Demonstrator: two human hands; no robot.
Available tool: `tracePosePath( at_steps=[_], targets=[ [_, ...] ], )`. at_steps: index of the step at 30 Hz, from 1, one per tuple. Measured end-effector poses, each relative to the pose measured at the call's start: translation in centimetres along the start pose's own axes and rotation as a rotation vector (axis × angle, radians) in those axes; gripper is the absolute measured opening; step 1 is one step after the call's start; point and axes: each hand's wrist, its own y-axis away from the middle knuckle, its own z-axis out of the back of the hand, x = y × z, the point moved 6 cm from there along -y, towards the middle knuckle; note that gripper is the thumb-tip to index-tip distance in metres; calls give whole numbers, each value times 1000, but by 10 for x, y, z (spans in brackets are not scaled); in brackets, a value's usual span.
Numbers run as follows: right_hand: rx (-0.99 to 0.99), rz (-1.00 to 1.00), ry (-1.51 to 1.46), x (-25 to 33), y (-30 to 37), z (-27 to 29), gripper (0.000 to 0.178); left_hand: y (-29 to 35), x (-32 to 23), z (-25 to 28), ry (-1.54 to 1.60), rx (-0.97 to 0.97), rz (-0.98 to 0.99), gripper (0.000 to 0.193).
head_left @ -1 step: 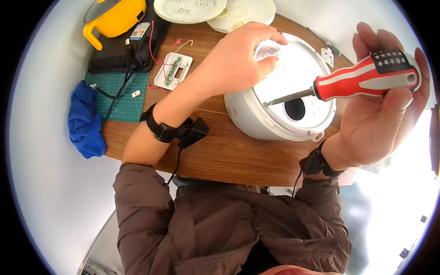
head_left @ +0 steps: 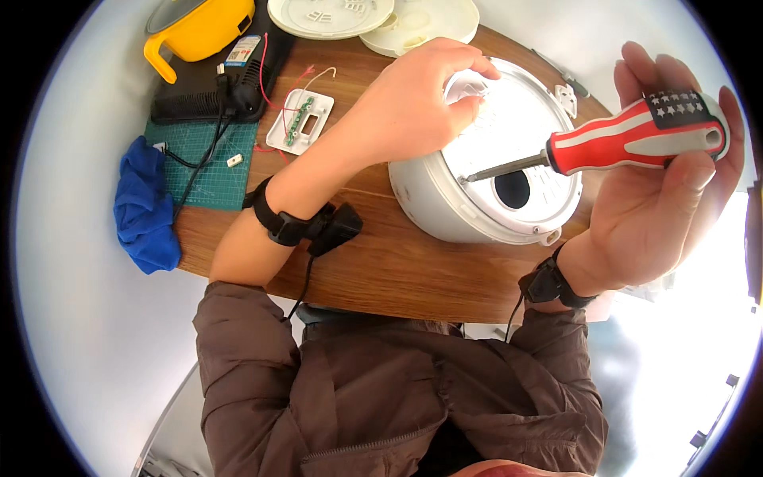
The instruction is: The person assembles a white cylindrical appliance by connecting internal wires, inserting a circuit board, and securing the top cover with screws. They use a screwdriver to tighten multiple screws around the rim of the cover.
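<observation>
A white round appliance housing (head_left: 433, 203) lies on the table with its pale base plate facing up and a dark round hole (head_left: 512, 189) in it. My left hand (head_left: 421, 99) is curled over the housing's far left side, thumb on the plate and index finger toward the far rim; its other fingers are partly hidden. In my right hand (head_left: 636, 230) is a screwdriver (head_left: 636, 139) with a red and white handle and a dark starred end. Thumb and fingers hold that handle. Its shaft slants left, with the tip at a small screw point near the plate's edge.
Left on the wooden table (head_left: 381, 274) are a small circuit board in a white case (head_left: 306, 123) with red wires, a green cutting mat (head_left: 207, 187), a blue cloth (head_left: 145, 211) and a yellow pot (head_left: 208, 32). Pale round covers (head_left: 330, 17) and a grey pen-like tool (head_left: 560, 71) lie behind.
</observation>
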Motion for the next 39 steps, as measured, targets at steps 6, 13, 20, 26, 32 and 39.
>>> tracePosePath(
  at_steps=[6, 13, 20, 26, 32, 39],
  targets=[
    [-49, 4, 179, 21, -6, -18, 58, 1, 3, -4, -64, -124, -96, 28],
    [-2, 54, 303, 33, -12, -41, 67, 6, 6, -5, -32, -159, -64, 30],
    [-16, 52, 213, 27, -12, -47, 54, 5, 6, -6, -47, -183, -70, 29],
    [-15, 86, 240, 26, -9, -39, 52, 5, 7, -6, -83, -160, -63, 30],
    [-31, 76, 267, 27, -7, -31, 54, 4, 7, -4, -60, -141, -46, 25],
    [-48, 69, 296, 26, -4, -24, 57, 1, 12, -11, -69, -205, -125, 23]
  ],
)
